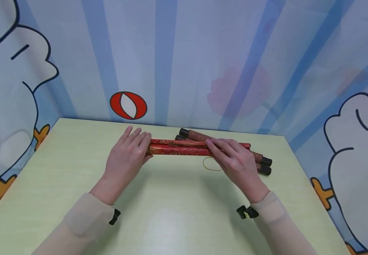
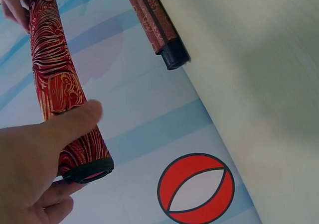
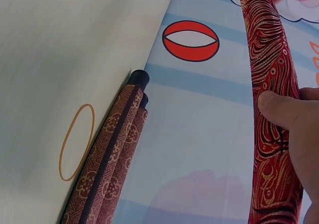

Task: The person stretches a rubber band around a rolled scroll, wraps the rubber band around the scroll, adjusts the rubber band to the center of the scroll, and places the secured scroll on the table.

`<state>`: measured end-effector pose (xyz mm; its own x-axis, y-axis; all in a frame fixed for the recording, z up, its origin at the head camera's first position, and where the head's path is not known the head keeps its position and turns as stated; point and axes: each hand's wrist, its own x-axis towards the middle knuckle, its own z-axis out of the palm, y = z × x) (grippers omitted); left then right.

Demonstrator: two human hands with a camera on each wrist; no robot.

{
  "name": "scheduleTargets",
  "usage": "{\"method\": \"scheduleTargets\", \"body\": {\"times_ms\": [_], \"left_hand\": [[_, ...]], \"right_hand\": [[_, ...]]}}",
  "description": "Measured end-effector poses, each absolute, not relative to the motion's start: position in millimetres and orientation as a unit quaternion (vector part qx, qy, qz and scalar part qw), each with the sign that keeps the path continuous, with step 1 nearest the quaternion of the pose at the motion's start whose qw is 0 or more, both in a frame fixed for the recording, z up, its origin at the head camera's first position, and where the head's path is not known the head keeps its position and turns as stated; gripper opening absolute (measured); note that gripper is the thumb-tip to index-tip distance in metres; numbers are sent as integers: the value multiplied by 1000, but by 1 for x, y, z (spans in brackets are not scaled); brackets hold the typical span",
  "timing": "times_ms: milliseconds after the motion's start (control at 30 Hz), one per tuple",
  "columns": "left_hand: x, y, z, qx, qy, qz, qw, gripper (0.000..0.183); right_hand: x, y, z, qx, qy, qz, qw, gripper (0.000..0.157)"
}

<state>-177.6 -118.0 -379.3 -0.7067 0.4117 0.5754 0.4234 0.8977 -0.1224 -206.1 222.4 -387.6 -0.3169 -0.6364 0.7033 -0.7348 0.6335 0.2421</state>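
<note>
Between my two hands stretches a red roll (image 1: pixel 179 150) of cloth-like material with gold and black swirls, held level above the table. My left hand (image 1: pixel 127 153) grips its left end; in the left wrist view the thumb lies over the roll (image 2: pixel 65 92), near a dark-rimmed end. With my right hand (image 1: pixel 237 160) I hold it toward the right end, thumb pressed along the patterned side in the right wrist view. Behind and below the right hand lie two brown patterned rolls (image 3: pixel 102 159) with black end caps, partly hidden in the head view.
A thin yellow elastic loop (image 3: pixel 93 117) lies on the table beside the brown rolls. The pale table (image 1: pixel 171 212) ends at a blue striped backdrop (image 1: pixel 187 63) with printed cartoon figures and a red-and-white ball (image 1: pixel 128 105).
</note>
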Motion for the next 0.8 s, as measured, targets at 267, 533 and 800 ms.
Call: {"method": "scheduleTargets", "body": {"times_ms": [267, 533, 800], "left_hand": [[-178, -116, -378, -228, -928, -11, 294, 51], [-181, -118, -377, -225, -935, -35, 271, 47], [-185, -122, -378, -222, -934, -46, 275, 44]], "right_hand": [[-205, 220, -385, 430, -807, 51, 402, 47], [-203, 218, -383, 432, -818, 31, 379, 51], [-205, 218, -389, 428, -827, 35, 362, 58]]}}
